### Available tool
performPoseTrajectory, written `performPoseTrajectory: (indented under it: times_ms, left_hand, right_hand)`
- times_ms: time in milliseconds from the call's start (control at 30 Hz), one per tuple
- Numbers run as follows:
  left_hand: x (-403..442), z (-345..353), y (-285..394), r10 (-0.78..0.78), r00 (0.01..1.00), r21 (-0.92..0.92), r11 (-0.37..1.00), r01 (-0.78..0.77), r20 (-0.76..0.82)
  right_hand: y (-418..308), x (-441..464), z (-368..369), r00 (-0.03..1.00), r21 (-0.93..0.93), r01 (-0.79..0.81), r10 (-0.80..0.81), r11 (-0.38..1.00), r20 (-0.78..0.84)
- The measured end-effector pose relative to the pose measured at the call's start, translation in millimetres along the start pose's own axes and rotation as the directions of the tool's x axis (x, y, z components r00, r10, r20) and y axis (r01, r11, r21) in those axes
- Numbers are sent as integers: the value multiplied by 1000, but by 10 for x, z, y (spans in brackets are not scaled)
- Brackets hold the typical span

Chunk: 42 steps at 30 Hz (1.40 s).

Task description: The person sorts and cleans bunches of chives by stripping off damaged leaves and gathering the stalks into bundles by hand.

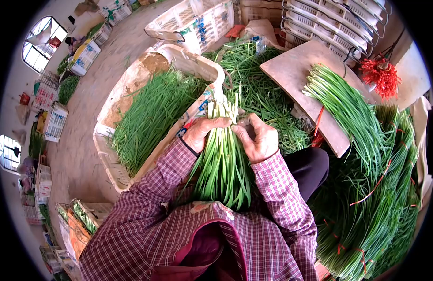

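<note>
Around a bare floor [92, 117], we are sitting among crates and greens. We are holding a green bunch [223, 164] before our jacket, its middle showing no tie: our left hand [204, 133] is gripping below the pale ends, our right hand [259, 140] is pinching its edge. Red-tied bundles [380, 201] are lying finished, it seems, at our right; a sheaf [352, 100] is resting across a board [303, 96]. Loose leaves [155, 110] are remaining in the crate [197, 58], whose near wall is crowding our left arm.
</note>
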<state>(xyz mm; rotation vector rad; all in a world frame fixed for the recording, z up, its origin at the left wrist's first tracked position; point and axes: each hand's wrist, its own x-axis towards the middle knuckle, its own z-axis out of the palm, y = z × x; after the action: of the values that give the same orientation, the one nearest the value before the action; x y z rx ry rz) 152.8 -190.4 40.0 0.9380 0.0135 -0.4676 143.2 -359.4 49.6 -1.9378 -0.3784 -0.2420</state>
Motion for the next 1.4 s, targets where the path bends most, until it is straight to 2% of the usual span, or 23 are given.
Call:
performPoseTrajectory:
  times_ms: [100,133,167,233,300,333,433,500,533,567,600,633,667,767,833,967,1033,1100,1167,1233,1300,1367,1400]
  left_hand:
    - [-20,92,135,3,1000,-14,1000,-3,4]
    - [14,59,146,-9,996,34,999,12,-86]
    - [73,55,186,-75,993,-40,997,71,-96]
    - [94,149,334,42,998,-46,998,-44,-46]
    - [124,325,531,171,983,-71,982,-175,-63]
    - [160,307,625,208,978,-33,978,-208,7]
    - [290,232,954,448,891,45,891,-452,78]
    - [269,199,1243,514,854,74,851,-519,82]
    - [294,103,1382,539,834,67,834,-548,116]
    - [298,72,1519,609,771,106,768,-632,186]
    - [280,81,1606,631,740,48,753,-657,230]
    - [261,89,1688,652,708,-9,737,-675,271]
    - [250,49,1796,656,687,61,708,-704,312]
    - [200,128,1899,663,647,77,674,-735,376]
    - [211,134,1935,666,632,93,656,-749,395]
    - [239,199,1850,635,647,59,693,-718,423]
    - [258,260,1753,631,649,2,717,-697,425]
    - [256,338,1671,621,682,29,731,-682,385]
    - [266,386,1615,634,699,9,738,-675,331]
    - [288,356,1620,611,723,16,760,-649,323]
    - [293,327,1575,610,743,-22,777,-629,275]
    - [317,289,1554,601,752,-27,786,-618,272]
    - [321,277,1529,604,752,-26,783,-621,264]
  right_hand:
    - [-51,77,-13,997,-4,80,-79,997,17]
    - [-171,122,-71,996,-47,77,-75,996,52]
    - [-241,171,-94,994,-89,78,-71,993,84]
    - [-246,269,-61,983,42,183,-184,982,16]
    - [-214,361,-31,933,-3,360,-359,933,-35]
    - [-226,375,-46,925,-15,379,-378,925,37]
    - [-231,304,-107,897,-146,441,-435,886,74]
    - [170,205,-82,877,-398,478,-453,783,163]
    - [445,139,-87,889,-455,456,-371,765,268]
    - [664,50,-119,912,-506,309,-100,805,397]
    - [885,-28,-100,868,-658,154,217,737,447]
    - [930,-93,-188,771,-751,142,404,645,493]
    - [1061,-149,-274,737,-745,146,431,651,521]
    - [843,-76,-498,902,-550,14,227,835,367]
    - [592,29,-615,974,-454,210,-145,866,175]
    - [-246,282,-669,921,-150,376,-386,915,-47]
    - [-461,374,-531,822,-209,501,-537,840,-187]
    - [-531,435,-372,821,-314,486,-549,815,-154]
    - [-489,387,-115,903,-275,389,-422,879,-73]
    - [-303,372,-46,922,-241,308,-351,920,-163]
    - [-179,395,-273,897,-229,314,-367,922,-247]
    - [-155,411,-481,832,-380,365,-481,850,-278]
    - [-241,376,-539,819,-367,379,-493,849,-295]
